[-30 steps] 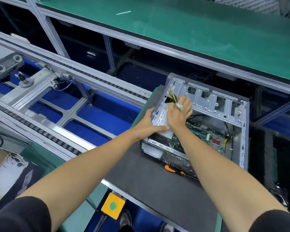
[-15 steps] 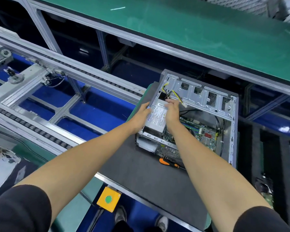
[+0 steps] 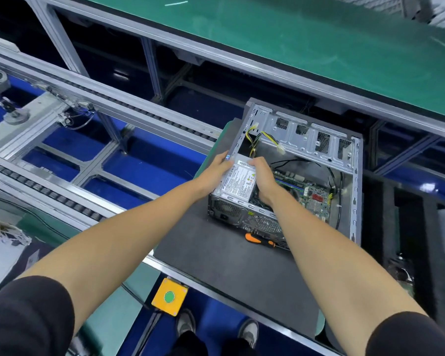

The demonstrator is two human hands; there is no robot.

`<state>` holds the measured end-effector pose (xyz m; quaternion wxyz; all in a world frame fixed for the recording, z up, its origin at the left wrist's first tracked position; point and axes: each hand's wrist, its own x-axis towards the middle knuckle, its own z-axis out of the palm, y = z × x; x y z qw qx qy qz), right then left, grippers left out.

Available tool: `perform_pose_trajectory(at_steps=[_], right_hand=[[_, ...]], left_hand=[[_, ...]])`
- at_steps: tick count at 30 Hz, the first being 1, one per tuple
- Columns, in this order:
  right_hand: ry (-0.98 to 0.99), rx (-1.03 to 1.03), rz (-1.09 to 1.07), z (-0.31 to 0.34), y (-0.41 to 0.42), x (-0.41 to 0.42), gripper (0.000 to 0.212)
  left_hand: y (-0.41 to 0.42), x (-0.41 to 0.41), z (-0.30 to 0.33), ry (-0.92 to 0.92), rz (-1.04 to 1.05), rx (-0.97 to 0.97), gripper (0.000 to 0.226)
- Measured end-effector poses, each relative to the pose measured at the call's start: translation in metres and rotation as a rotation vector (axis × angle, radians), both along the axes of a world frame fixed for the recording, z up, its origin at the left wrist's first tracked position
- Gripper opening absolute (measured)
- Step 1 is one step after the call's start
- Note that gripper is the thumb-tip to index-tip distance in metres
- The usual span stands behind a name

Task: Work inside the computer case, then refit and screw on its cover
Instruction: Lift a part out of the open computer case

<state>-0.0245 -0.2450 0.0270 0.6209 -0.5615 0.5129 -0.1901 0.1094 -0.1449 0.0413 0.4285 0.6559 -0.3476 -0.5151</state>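
Nearest, in front of the open computer case (image 3: 306, 176): a yellow box with a round green button (image 3: 169, 297) below the surface edge. On the dark matte mat (image 3: 216, 258), touching the case's near side, lies a screwdriver (image 3: 260, 240) with orange and black handle. Standing on this mat, the case itself: bare grey sheet metal, perforated at the back, cover off, green circuit board (image 3: 311, 199) inside. At the case's near-left corner sits the boxy silver power supply (image 3: 238, 182) with white label. Left hand (image 3: 216, 170) grips its outer side, fingers curled over the case rim; right hand (image 3: 263, 179) holds its inner side, fingers curled down. Yellow and black cables (image 3: 263, 138), held in the right hand a second ago, now hang free behind. Beyond the case, a smooth green shelf (image 3: 293, 34).
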Motion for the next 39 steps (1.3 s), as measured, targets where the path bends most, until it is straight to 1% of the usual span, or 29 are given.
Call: perform_pose_trajectory(at_steps=[2, 3, 7, 13, 18, 20, 23, 26, 28, 30, 31, 32, 34, 35, 37, 38, 39], right_hand=[[0.022, 0.038, 0.034, -0.005, 0.004, -0.003, 0.026], [0.020, 0.048, 0.049, -0.005, 0.004, -0.003, 0.027], [-0.005, 0.090, 0.056, -0.005, 0.001, -0.004, 0.027], [0.043, 0.059, 0.046, -0.009, -0.002, -0.007, 0.033], [0.023, 0.084, 0.023, -0.008, 0.001, -0.007, 0.032], [0.028, 0.076, 0.031, -0.008, 0.000, -0.006, 0.039], [0.055, 0.092, 0.018, -0.007, 0.001, -0.006, 0.056], [0.073, 0.103, 0.005, -0.001, 0.002, -0.004, 0.059], [0.117, 0.133, 0.018, 0.005, 0.003, -0.004, 0.069], [0.198, 0.142, 0.081, 0.011, 0.008, -0.012, 0.080], [0.261, 0.117, 0.143, 0.013, 0.012, -0.018, 0.079], [0.323, 0.071, 0.216, 0.017, 0.017, -0.027, 0.073], [0.372, -0.098, 0.302, 0.025, 0.028, -0.043, 0.050], [0.374, -0.211, 0.292, 0.028, 0.033, -0.051, 0.037], [0.357, -0.410, 0.222, 0.031, 0.047, -0.068, 0.023], [0.356, -0.533, 0.193, 0.032, 0.053, -0.077, 0.016], [0.373, -0.683, 0.187, 0.032, 0.061, -0.086, 0.012]], left_hand=[[0.005, 0.001, -0.006, -0.017, -0.017, -0.018, 0.057], [0.006, 0.001, -0.007, -0.034, -0.016, -0.024, 0.057], [0.004, 0.003, -0.008, -0.071, -0.017, -0.045, 0.053], [0.002, 0.004, -0.016, -0.076, 0.000, -0.070, 0.051], [0.001, 0.006, -0.019, -0.074, -0.027, -0.073, 0.051], [0.000, 0.006, -0.019, -0.091, -0.028, -0.065, 0.052], [-0.001, 0.005, -0.019, -0.096, -0.043, -0.050, 0.052], [0.000, 0.007, -0.016, -0.121, -0.072, -0.044, 0.053], [-0.001, 0.007, -0.015, -0.157, -0.062, -0.051, 0.053], [-0.001, 0.005, -0.016, -0.252, -0.034, -0.049, 0.052], [-0.001, 0.004, -0.016, -0.317, -0.019, -0.042, 0.051], [0.001, 0.004, -0.015, -0.397, -0.011, -0.036, 0.050], [0.008, 0.005, -0.009, -0.640, -0.032, -0.091, 0.047], [0.011, 0.006, -0.005, -0.796, -0.072, -0.179, 0.046], [0.014, 0.004, 0.003, -1.060, -0.229, -0.390, 0.042], [0.015, 0.001, 0.005, -1.128, -0.318, -0.447, 0.042], [0.018, -0.004, 0.005, -1.160, -0.393, -0.454, 0.043]])
